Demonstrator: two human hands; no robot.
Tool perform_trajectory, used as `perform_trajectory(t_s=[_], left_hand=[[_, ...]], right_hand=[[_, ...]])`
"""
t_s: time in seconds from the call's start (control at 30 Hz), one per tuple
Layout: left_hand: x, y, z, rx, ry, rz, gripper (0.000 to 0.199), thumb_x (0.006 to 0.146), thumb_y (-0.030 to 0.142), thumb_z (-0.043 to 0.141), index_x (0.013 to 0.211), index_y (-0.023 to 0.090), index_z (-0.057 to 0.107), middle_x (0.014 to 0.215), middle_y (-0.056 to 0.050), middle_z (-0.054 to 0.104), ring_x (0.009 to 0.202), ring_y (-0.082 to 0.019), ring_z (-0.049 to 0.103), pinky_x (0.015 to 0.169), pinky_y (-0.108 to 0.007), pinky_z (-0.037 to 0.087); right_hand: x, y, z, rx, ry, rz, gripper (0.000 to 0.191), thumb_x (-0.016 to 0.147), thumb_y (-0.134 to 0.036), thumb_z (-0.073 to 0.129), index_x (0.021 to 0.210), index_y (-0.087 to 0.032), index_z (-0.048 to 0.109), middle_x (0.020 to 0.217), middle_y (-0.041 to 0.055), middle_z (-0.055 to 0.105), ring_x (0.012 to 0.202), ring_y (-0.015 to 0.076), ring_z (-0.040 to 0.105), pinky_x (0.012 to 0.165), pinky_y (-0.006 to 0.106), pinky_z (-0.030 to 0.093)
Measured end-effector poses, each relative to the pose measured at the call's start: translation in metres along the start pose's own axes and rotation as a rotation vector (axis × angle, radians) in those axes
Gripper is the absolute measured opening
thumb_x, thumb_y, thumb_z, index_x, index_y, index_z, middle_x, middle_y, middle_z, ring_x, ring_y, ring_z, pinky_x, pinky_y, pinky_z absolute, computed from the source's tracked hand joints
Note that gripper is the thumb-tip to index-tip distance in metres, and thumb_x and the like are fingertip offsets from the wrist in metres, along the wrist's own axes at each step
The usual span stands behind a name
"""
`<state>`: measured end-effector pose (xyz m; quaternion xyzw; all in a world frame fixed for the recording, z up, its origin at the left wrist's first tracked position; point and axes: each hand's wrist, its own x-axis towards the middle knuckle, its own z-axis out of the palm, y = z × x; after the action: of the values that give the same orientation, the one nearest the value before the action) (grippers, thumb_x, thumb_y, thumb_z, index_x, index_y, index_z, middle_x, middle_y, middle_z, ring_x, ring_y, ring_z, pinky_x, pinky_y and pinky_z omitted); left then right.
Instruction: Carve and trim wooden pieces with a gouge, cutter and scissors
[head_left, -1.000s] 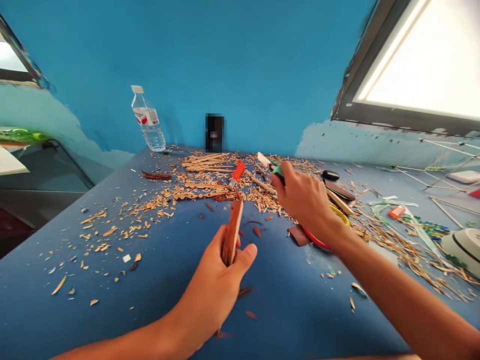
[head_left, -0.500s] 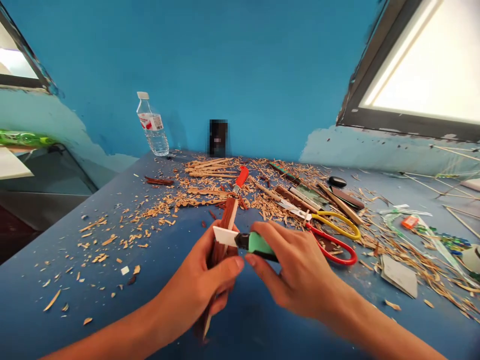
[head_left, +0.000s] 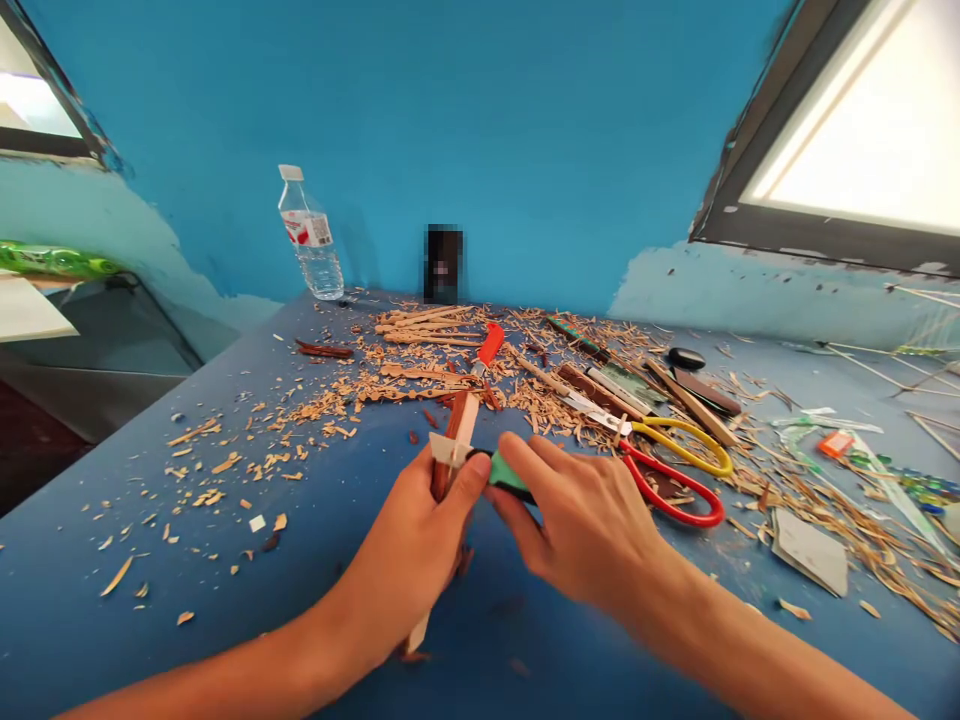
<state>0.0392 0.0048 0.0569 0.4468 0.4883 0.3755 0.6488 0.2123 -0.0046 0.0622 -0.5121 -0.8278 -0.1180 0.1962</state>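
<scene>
My left hand [head_left: 420, 530] is wrapped round a long wooden strip [head_left: 465, 418], part reddish brown and part pale, whose lower end shows below the hand. My right hand [head_left: 574, 500] grips a green and black knife handle [head_left: 510, 475]. The knife's pale blade [head_left: 444, 450] lies across the strip, and my left thumb rests close to the blade's base. Just beyond the strip's far end is a red-handled tool [head_left: 491, 345], lying on the shavings.
Wood shavings cover much of the blue table [head_left: 225, 580]. Scissors [head_left: 675, 445] with yellow and red handles lie at the right, near wooden pieces [head_left: 694, 402] and a grey sheet [head_left: 810, 550]. A water bottle [head_left: 319, 250] stands at the back left.
The blade sits farther up the strip, and my left thumb has come up against its base. The strip's lower end shows more pale wood. The whole view has shifted slightly.
</scene>
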Motion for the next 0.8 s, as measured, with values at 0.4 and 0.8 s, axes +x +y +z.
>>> perform_trajectory(t_s=[0.4, 0.8], left_hand=[[0.042, 0.06, -0.014, -0.139, 0.07, -0.026, 0.028, 0.102, 0.034, 0.063, 0.083, 0.021, 0.047, 0.06, 0.011, 0.035, 0.036, -0.001, 0.023, 0.032, -0.01, 0.016], [0.012, 0.047, -0.024, -0.185, -0.042, -0.183, 0.028, 0.1, 0.048, 0.058, 0.097, 0.02, 0.058, 0.063, 0.007, 0.04, 0.04, -0.003, 0.025, 0.03, -0.01, 0.025]], right_hand=[[0.077, 0.001, 0.004, -0.071, -0.063, 0.124, 0.026, 0.109, -0.039, 0.045, 0.118, -0.021, 0.061, 0.091, 0.0104, 0.077, 0.074, 0.0272, 0.074, 0.059, 0.03, 0.031], [0.121, 0.112, 0.001, 0.116, -0.06, 0.369, 0.036, 0.107, -0.044, 0.047, 0.107, -0.015, 0.068, 0.092, 0.0157, 0.073, 0.08, 0.0253, 0.065, 0.069, 0.036, 0.04]])
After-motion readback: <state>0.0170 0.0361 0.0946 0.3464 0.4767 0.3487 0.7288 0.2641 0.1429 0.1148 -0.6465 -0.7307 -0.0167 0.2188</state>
